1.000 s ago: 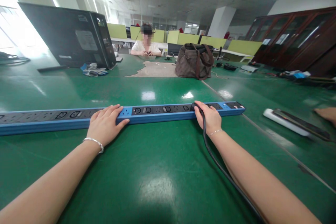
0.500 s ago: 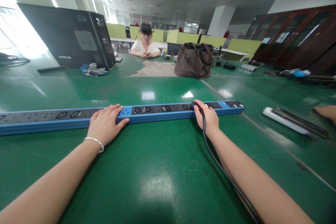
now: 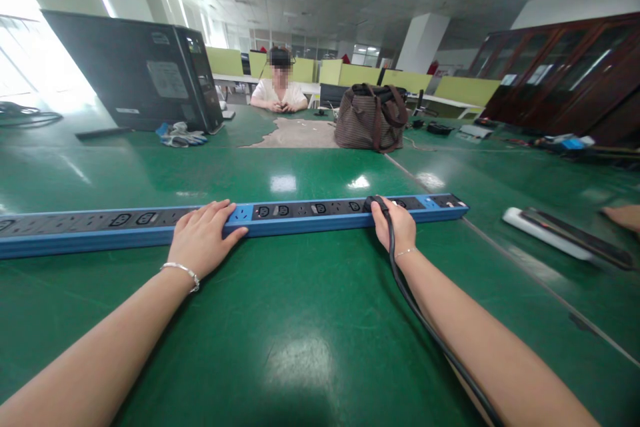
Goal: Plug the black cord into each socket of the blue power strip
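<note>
A long blue power strip (image 3: 300, 221) with black socket panels lies across the green table. My left hand (image 3: 203, 233) is laid over it beside a blue socket, fingers across the top and thumb along the front edge, gripping it. Farther right, my right hand (image 3: 395, 223) is closed around a black power plug (image 3: 371, 203) at the strip's sockets. How deep the plug sits is hidden by my fingers. Its black cord (image 3: 413, 307) runs down along my right forearm toward the lower edge.
On the right, a white and black bar-shaped object (image 3: 555, 235) lies near another person's hand (image 3: 623, 215). A brown bag (image 3: 370, 121), a computer case (image 3: 150, 80) and gloves (image 3: 181, 135) stand or lie farther back. Another person (image 3: 280, 90) sits across the table (image 3: 280, 320).
The view has shifted very slightly. Both hands keep their places, the left on the power strip and the right on the plug.
</note>
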Demonstrator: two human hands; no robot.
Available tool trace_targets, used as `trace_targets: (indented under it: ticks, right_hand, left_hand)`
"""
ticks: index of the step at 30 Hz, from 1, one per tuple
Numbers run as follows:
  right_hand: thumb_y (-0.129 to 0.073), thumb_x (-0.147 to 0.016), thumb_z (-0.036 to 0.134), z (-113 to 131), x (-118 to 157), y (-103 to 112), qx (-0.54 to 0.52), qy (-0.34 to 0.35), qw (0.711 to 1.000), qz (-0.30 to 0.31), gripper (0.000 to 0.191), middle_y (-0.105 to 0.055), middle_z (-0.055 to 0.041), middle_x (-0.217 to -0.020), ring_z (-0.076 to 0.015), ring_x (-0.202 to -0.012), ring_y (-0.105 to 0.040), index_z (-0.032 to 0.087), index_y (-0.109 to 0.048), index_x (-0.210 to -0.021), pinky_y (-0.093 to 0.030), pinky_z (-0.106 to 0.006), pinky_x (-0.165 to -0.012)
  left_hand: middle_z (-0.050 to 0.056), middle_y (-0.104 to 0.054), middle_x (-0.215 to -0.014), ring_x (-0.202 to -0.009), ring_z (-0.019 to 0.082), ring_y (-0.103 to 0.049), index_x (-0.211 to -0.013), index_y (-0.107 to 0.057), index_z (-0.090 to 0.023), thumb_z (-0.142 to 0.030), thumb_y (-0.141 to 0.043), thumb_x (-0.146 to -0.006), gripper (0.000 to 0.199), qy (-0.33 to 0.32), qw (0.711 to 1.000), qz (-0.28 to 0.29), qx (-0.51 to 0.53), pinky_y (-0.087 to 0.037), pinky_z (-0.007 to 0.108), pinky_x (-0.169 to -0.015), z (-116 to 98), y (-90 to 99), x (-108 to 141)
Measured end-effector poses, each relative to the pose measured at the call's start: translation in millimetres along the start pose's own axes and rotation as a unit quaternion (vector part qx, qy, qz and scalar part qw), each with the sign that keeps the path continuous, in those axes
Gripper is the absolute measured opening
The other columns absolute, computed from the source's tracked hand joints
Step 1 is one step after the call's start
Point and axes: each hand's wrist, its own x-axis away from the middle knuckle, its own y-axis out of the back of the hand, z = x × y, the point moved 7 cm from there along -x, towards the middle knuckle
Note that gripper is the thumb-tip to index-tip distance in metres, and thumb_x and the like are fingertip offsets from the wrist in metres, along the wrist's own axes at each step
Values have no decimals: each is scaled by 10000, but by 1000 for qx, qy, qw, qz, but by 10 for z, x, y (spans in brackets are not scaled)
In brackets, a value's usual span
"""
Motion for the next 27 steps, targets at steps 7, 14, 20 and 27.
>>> trace_targets:
  ticks: [7,14,20,27]
  right_hand:
    - [-374,-874,470,-117,-59,110,-119,-66,986,-94,465,-711,-116,-944,-233,-899,-635,145,-684,-998,-460,-358,-856]
    - [-439,-845,504,-110,-30,156,-203,-91,970,-96,460,-703,-104,-1004,-233,-945,-635,144,-687,-990,-472,-360,-878]
    - [-443,-874,405,676,126,14,-225,61,971,43,382,-644,-45,-1182,-194,-1090,-591,221,-621,-1158,-436,-328,-967]
    - [-432,-886,396,1239,156,-232,-255,50,962,79,335,-670,-6,-1130,-187,-1026,-625,268,-623,-1130,-474,-314,-919]
  left_hand:
    - [77,-481,-1388,-1267,274,-422,-1293,-480,-190,-548,-369,-850,579,2,1000,0,0,-281,448,-1061,1,3,5]
    - [84,-472,-1396,-1265,279,-424,-1293,-484,-188,-554,-367,-845,590,7,1000,1,9,-277,456,-1061,8,0,-3]
    - [87,-475,-1394,-1271,271,-420,-1294,-480,-191,-547,-365,-851,580,3,1000,-4,10,-278,455,-1054,7,-3,3]
    - [69,-489,-1384,-1271,261,-423,-1294,-481,-235,-539,-386,-847,549,-2,1000,-9,15,-277,438,-1049,-5,5,6]
